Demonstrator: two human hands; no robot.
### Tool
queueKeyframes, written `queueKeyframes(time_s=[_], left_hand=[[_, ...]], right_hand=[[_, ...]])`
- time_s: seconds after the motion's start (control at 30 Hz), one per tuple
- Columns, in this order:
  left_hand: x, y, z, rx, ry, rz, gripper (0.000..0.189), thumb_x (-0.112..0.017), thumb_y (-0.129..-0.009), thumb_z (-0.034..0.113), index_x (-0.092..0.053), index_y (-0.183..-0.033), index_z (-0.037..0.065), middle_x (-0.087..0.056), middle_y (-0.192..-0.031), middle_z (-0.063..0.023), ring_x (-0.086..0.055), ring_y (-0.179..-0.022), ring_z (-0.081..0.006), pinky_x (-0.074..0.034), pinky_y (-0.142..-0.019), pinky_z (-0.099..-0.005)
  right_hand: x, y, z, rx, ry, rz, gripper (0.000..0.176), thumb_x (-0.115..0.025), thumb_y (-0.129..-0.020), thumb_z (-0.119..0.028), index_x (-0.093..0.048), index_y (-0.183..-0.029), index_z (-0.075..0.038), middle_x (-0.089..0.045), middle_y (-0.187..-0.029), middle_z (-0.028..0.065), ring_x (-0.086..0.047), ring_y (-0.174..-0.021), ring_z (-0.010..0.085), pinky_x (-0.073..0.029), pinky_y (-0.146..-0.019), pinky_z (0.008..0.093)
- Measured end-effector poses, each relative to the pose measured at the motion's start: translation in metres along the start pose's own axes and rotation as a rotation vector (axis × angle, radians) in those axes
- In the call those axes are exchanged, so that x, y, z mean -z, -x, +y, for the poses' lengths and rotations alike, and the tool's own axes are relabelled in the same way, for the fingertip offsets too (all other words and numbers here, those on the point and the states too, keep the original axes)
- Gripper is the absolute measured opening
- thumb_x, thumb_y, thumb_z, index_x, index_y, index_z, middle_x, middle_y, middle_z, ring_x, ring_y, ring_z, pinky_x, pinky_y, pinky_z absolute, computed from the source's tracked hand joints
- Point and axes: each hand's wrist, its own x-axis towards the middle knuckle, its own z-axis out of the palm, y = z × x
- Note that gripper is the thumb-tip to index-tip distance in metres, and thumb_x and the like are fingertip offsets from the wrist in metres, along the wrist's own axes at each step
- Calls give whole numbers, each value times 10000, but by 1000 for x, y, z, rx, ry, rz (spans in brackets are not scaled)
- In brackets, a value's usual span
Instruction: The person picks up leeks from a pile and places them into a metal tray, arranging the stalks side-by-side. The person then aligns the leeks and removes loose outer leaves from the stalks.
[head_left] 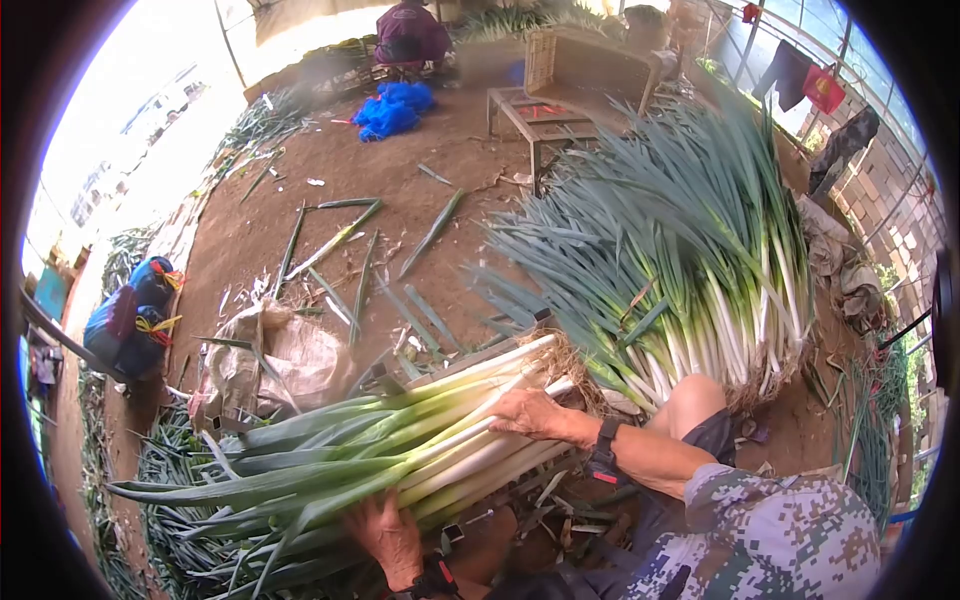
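Observation:
A bundle of leeks (430, 440) lies across a low support in front of me, roots to the right and green leaves to the left. My right hand (530, 414) rests on the white stalks near the roots, its fingers curled over them. Beneath the lower edge of the leaves, my left hand (388, 538) touches the bundle with its fingers apart; part of it is hidden by the leaves. To the right stands a large pile of leeks (660, 240), with white stalks and roots toward me.
Loose leaves litter the dirt floor (330, 165). A pale sack (290, 350) lies beyond the bundle, with blue bags (135, 320) farther left. At the back are a blue net (393, 110), a seated person (410, 35) and a metal stand (535, 130) with a crate (590, 70).

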Motion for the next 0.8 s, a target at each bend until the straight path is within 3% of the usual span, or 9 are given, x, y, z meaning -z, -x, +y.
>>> queueKeyframes(time_s=[0.07,0.13,0.2,0.27,0.33,0.43,0.57,0.67,0.8], left_hand=[[-2,6,-6,-44,-13,5,536,-749,-676,99,-709,-1208,150,-548,-1355,-180,-419,-1343,-411,-217,-1204,-580],[8,2,-6,-73,-8,-13,518,-746,-723,101,-696,-1236,148,-575,-1329,-175,-443,-1328,-395,-227,-1192,-575],[18,0,-2,-80,-18,-45,487,-742,-740,82,-689,-1221,144,-594,-1299,-169,-472,-1299,-380,-235,-1182,-573],[23,-2,2,-114,-31,21,438,-737,-749,75,-687,-1178,142,-620,-1267,-135,-504,-1277,-353,-241,-1187,-554],[24,-5,4,-121,-19,61,407,-731,-745,61,-680,-1143,131,-638,-1225,-108,-545,-1227,-328,-274,-1177,-543],[32,-8,8,-126,-23,34,387,-727,-741,46,-670,-1117,119,-653,-1168,-85,-586,-1151,-311,-351,-1125,-511],[50,-5,11,-160,43,88,376,-756,-721,46,-673,-1082,107,-657,-1094,-70,-606,-1074,-300,-438,-994,-439],[57,-6,13,-115,78,-48,380,-792,-696,65,-685,-1057,112,-655,-1086,-68,-609,-1060,-297,-444,-975,-440],[30,9,9,-94,60,-195,389,-835,-659,125,-709,-1027,144,-627,-1006,-54,-584,-1002,-286,-435,-908,-427]], right_hand=[[5,1,-1,-32,52,-68,474,-622,-929,-507,-690,-1154,-95,-687,-1039,143,-642,-1013,340,-506,-865,446],[13,3,-14,125,107,297,443,-737,-848,-423,-685,-1103,-64,-687,-1000,150,-655,-961,337,-527,-818,444],[40,9,-42,200,31,395,344,-769,-831,-310,-674,-1052,-64,-680,-968,126,-645,-914,329,-522,-803,428],[42,22,-58,236,-71,261,317,-775,-831,-286,-667,-1032,-67,-674,-971,102,-646,-940,307,-527,-792,409],[33,32,-70,249,29,186,331,-779,-821,-283,-667,-1056,-77,-667,-1018,81,-636,-992,295,-518,-838,415],[7,35,-64,217,152,237,353,-786,-801,-273,-670,-1087,-101,-660,-1053,59,-622,-1025,287,-502,-877,424],[23,35,-61,178,-3,207,364,-797,-770,-249,-679,-1093,-129,-652,-1023,49,-614,-988,282,-488,-873,428],[41,54,-64,113,31,151,359,-795,-768,-242,-678,-1091,-134,-645,-998,52,-613,-980,282,-485,-855,435],[-13,94,-26,32,108,40,344,-787,-770,-210,-675,-1090,-146,-629,-1004,70,-605,-984,291,-481,-821,437]])
